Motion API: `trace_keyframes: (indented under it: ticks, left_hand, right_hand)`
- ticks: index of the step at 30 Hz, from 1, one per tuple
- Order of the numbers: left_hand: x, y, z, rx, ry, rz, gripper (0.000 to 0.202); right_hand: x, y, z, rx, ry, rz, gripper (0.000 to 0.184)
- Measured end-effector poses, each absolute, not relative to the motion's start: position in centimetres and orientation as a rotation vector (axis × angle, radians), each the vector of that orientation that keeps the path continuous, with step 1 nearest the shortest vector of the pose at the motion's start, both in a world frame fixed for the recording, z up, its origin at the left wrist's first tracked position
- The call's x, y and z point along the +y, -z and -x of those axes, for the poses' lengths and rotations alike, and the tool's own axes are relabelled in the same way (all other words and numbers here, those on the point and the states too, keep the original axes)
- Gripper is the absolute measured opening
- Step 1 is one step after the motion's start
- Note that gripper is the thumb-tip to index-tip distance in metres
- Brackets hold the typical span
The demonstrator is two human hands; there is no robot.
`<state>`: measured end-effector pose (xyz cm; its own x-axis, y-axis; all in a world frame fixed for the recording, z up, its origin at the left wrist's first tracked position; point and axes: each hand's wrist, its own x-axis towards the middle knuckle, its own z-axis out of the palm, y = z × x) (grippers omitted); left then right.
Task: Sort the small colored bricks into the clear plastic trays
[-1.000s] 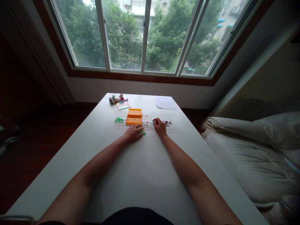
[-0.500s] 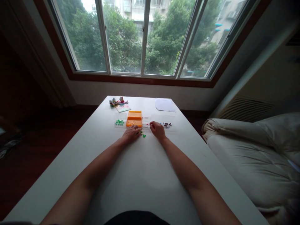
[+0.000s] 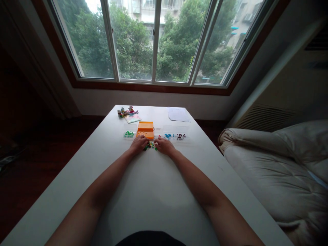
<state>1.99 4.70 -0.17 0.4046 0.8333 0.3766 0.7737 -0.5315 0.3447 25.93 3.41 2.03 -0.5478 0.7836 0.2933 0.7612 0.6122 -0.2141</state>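
A small pile of coloured pieces (image 3: 150, 146), mostly green with some dark and yellow ones, lies on the white table between my hands. My left hand (image 3: 139, 144) rests at the pile's left side, fingers loosely stretched, close to the front edge of an orange case (image 3: 145, 129). At the right side is my right hand (image 3: 164, 146), its fingertips slightly apart beside the pile. No piece can be made out in either hand. Behind them, clear trays hold green pieces (image 3: 128, 134), blue pieces (image 3: 167, 136) and dark brown pieces (image 3: 180, 136). A small red piece (image 3: 159, 136) shows near my right fingertips.
Small toy figures (image 3: 125, 111) and a pale patterned card (image 3: 133, 118) lie at the table's far left. White paper sheets (image 3: 178, 114) are at the far right. A cream padded seat (image 3: 256, 171) stands right of the table, below a window (image 3: 153, 41).
My right hand has moved left and nearer, from the clear trays to the pile, uncovering the blue pieces. My left hand has drawn back left, exposing more of the pile. The view has shifted slightly.
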Motion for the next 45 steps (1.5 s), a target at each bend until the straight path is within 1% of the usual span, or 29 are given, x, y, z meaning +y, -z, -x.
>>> trace_keyframes:
  ticks: [12, 24, 32, 36, 41, 43, 45]
  left_hand:
    - [4.7, 0.4, -2.0, 1.454, -0.779, -2.548, 0.032]
    - [4.7, -0.1, -1.6, 1.504, -0.814, -2.438, 0.027]
    - [4.7, -1.0, -0.5, 1.353, -0.746, -2.351, 0.026]
    - [4.5, -1.8, -0.2, 1.269, -0.668, -2.331, 0.031]
    - [4.2, -2.1, -0.4, 1.245, -0.618, -2.426, 0.05]
    - [4.1, -1.8, -0.8, 1.267, -0.625, -2.483, 0.05]
    - [4.0, -1.5, -1.2, 1.292, -0.635, -2.517, 0.047]
  right_hand:
    - [2.8, -1.9, -24.6, -2.439, -0.074, 1.232, 0.028]
    - [3.5, -1.4, -25.2, -2.439, -0.17, 1.111, 0.016]
    - [4.2, -1.0, -26.2, -2.398, -0.272, 1.074, 0.013]
    - [4.5, -1.0, -27.0, -2.377, -0.327, 1.103, 0.02]
    - [4.9, -0.9, -27.3, -2.435, -0.37, 1.019, 0.037]
    - [4.9, -0.9, -27.1, -2.443, -0.353, 1.032, 0.039]
    - [4.8, -0.9, -26.9, -2.433, -0.327, 1.091, 0.038]
